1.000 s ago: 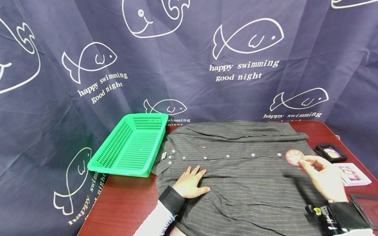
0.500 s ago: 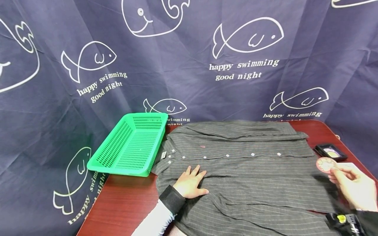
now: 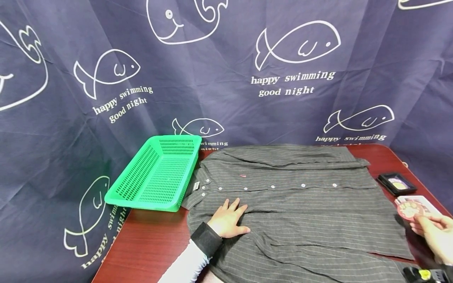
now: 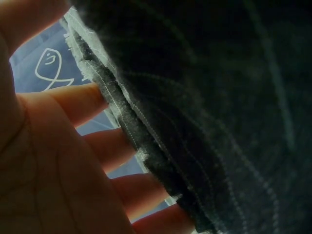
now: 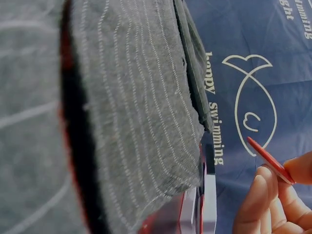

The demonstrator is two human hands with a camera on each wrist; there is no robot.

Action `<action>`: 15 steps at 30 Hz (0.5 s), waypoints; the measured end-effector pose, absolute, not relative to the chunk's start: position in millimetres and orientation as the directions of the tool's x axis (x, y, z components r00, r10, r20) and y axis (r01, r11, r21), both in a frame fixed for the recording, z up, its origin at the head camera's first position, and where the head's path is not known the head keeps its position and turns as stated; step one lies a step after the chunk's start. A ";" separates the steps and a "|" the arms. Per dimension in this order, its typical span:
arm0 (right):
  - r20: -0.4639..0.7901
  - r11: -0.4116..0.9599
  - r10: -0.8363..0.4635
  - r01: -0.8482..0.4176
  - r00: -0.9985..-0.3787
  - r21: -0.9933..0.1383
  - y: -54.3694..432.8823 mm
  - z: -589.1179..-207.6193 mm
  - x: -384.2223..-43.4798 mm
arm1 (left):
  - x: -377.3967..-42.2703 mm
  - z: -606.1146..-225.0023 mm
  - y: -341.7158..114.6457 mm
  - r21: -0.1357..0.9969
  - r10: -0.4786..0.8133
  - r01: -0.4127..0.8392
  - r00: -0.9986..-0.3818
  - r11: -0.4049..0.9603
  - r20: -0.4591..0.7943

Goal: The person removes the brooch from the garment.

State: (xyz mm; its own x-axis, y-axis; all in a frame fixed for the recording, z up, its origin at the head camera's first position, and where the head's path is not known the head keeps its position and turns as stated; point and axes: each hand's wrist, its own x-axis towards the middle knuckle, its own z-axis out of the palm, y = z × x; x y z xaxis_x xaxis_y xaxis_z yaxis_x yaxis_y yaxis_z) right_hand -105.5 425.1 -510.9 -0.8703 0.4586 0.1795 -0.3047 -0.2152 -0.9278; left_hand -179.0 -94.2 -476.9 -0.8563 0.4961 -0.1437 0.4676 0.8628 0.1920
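Observation:
A dark grey pinstriped button-up shirt (image 3: 304, 224) lies spread on the table, its collar to the left. My left hand (image 3: 227, 221) rests on the shirt near the collar, fingers spread. In the left wrist view, the left fingers (image 4: 80, 102) lie along the dark cloth. At the right edge of the head view, my right hand (image 3: 439, 236) pinches a thin round red disc (image 3: 408, 209) with a pale pattern between thumb and fingers. The right wrist view shows the disc (image 5: 268, 160) edge-on. It overlaps a white box (image 3: 427, 203) in the head view.
A green plastic basket (image 3: 196, 161) stands at the left, beside the collar. On the right, a small black box (image 3: 397, 184) with a round yellowish piece in it lies behind the white box. Reddish-brown table (image 3: 152, 236) shows at the front left. A blue fish-print curtain (image 3: 230, 78) hangs behind.
My right hand has carried the disc right and toward the front, from over the shirt's hem to the white box. My left hand has stayed on the shirt.

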 end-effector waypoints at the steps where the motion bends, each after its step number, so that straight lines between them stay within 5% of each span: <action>1: 0.181 -0.214 0.461 -0.307 -0.869 -0.927 426.4 -513.0 -104.4 | -179.1 -477.0 -94.0 0.191 0.498 0.470 -0.855 0.862 -0.144; 15: 0.150 -0.220 0.461 -0.276 -0.875 -0.936 434.2 -514.5 -86.2 | -181.3 -476.8 -89.8 0.207 0.515 0.483 -0.846 0.851 -0.141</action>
State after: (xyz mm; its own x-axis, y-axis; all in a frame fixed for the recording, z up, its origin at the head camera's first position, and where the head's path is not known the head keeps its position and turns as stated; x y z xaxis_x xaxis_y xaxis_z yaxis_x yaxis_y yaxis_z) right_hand -86.2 434.2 -514.5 -0.8746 0.4609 0.1503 -0.2765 -0.2195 -0.9356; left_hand -181.3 -89.8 -476.8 -0.8455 0.5149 -0.1414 0.4834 0.8506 0.2070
